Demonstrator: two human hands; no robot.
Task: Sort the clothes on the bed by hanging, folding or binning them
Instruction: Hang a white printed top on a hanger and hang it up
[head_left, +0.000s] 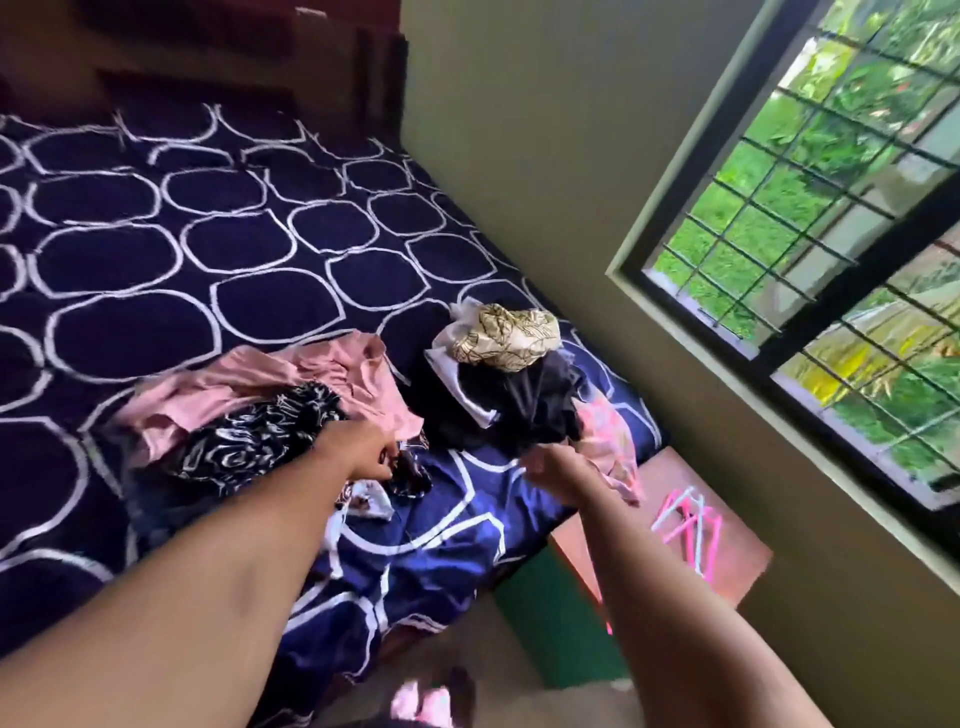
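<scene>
Clothes lie heaped near the bed's right corner. A pink garment (291, 379) sits beside a black-and-white patterned garment (249, 441). My left hand (358, 449) reaches over that one and pinches a dark patterned piece (410, 475) at its edge. To the right lies a black garment (540, 405) under a cream patterned cloth (504, 335) and a white piece (452, 358). My right hand (550, 467) grips the black garment's lower edge. A light pink cloth (613, 447) hangs off the bed corner beside it.
The bed (156, 249) has a navy sheet with white rings. Pink and white hangers (688, 525) lie on the reddish floor by the wall. A green bin (556, 618) stands at the bed's foot. A barred window (831, 208) is at right.
</scene>
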